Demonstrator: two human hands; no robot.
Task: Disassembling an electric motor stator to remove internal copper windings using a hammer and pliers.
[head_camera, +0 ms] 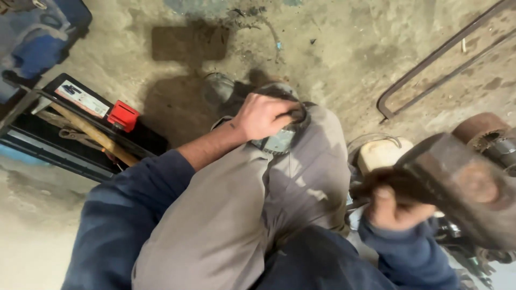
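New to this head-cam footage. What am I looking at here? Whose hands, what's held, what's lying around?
One view only: a camera on the person's head, looking down at their own lap and a dusty concrete floor. No machine. The left hand rests on the raised knee, closed around a dark round part; I cannot tell what it is. The right hand grips a heavy rusty hammer, its head close to the lens and blurred. On the floor at left lies a black battery with a red cap and a wooden-handled tool across it. Bent metal rods lie at upper right, and a cream container sits beside the leg.
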